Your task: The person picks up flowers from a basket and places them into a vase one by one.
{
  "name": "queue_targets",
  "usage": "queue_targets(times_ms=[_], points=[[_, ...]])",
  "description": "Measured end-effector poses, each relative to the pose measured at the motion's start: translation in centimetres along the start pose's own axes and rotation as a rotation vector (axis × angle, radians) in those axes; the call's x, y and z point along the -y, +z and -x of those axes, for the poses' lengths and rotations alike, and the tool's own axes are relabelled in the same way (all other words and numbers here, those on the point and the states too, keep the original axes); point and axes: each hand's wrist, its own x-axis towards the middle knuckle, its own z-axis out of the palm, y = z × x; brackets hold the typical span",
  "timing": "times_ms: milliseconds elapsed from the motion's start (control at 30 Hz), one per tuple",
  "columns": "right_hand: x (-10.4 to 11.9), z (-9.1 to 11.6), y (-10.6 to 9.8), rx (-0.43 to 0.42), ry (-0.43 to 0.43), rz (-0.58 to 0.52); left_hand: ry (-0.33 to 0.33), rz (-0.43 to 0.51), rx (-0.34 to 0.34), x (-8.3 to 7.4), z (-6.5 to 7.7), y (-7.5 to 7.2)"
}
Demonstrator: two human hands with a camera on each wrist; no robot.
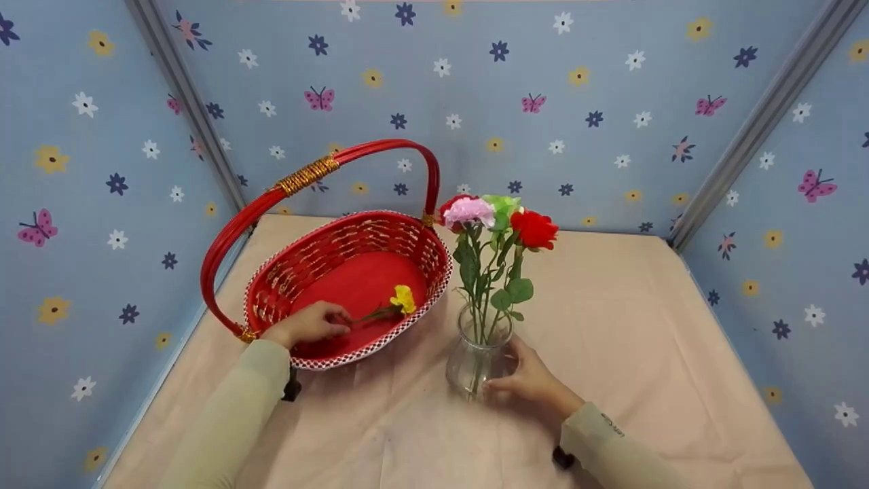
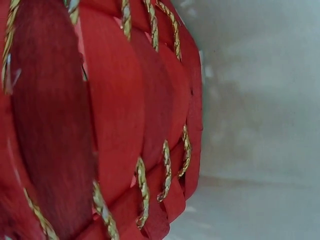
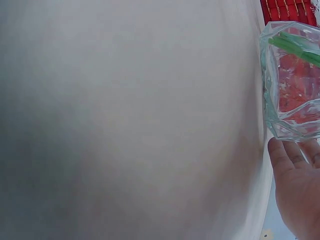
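A yellow carnation (image 1: 402, 299) lies inside the red woven basket (image 1: 380, 266), its stem running left to my left hand (image 1: 313, 324). That hand reaches over the near rim, and its fingers pinch the stem's end. To the basket's right stands a clear glass vase (image 1: 468, 367) holding several flowers: a pink carnation (image 1: 470, 212), a green flower (image 1: 502, 208) and red ones (image 1: 535, 229). My right hand (image 1: 533, 377) grips the vase low on its right side, thumb in front. In the right wrist view its fingers touch the glass. The left wrist view shows only the basket's outer wall (image 2: 115, 110) and cloth.
A tall red handle (image 1: 234, 238) with gold wrapping arches over the basket. Beige cloth (image 1: 624, 326) covers the table. Flower-patterned blue panels (image 1: 475, 88) stand at the back and both sides, joined by grey posts (image 1: 760, 129).
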Motion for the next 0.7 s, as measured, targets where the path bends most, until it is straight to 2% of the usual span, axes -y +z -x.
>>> queue_targets(times_ms=[133, 333, 700], points=[[0.14, 0.03, 0.0, -0.001, -0.001, -0.003, -0.004, 0.011, -0.011, -0.07, -0.03, -0.06], [0.14, 0.09, -0.03, -0.003, 0.002, -0.011, 0.031, -0.031, -0.03, -0.06, 0.0, -0.03], [0.08, 0.14, 0.04, -0.005, 0.01, -0.008, 0.033, -0.063, -0.03, 0.09, -0.11, 0.01]])
